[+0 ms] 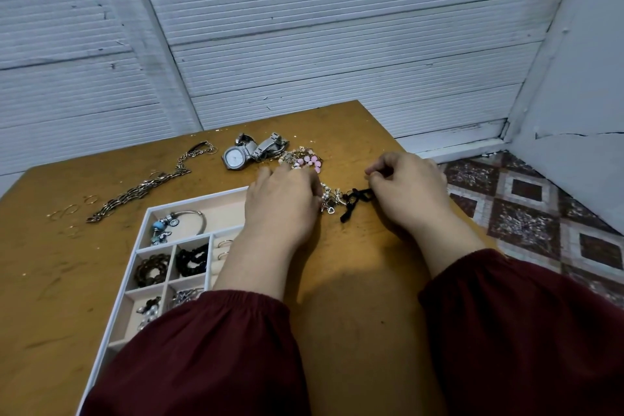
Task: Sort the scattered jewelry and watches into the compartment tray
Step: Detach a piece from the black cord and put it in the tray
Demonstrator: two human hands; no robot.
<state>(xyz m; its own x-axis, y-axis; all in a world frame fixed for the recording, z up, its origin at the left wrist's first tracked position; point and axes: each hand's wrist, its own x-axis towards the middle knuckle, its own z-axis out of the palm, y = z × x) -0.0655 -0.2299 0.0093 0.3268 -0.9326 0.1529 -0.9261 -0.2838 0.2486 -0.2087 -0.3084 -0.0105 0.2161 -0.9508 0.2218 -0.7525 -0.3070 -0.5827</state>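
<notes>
Right hand (410, 189) pinches black cord (354, 196); left hand (282, 203) curls onto charm bracelet (331, 197), probably teasing a tangle apart. Both pieces lie on table (354, 280), just beside compartment tray (226, 213), unsorted.

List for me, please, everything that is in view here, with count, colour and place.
table: one, ochre, underneath everything
compartment tray: one, white-rimmed, table's near left
bangle: one, silver with blue charms, tray's far compartment
bead bracelet: one, brown, middle tray cell
second bead bracelet: one, black, cell to its right
rings: some, gold, tray's ring rolls
chain necklace: one, dull metal, table's far left
thin hoops: several, gold, left of necklace
watches: seemingly two, silver, far middle
pink bead tangle: one, pink-gold, right of watches
charm bracelet: one, silver, between the hands
black cord: one, black, at right hand
floor: patterned brown, right
left hand: one, on charm bracelet, grip hidden
right hand: one, pinching black cord
</notes>
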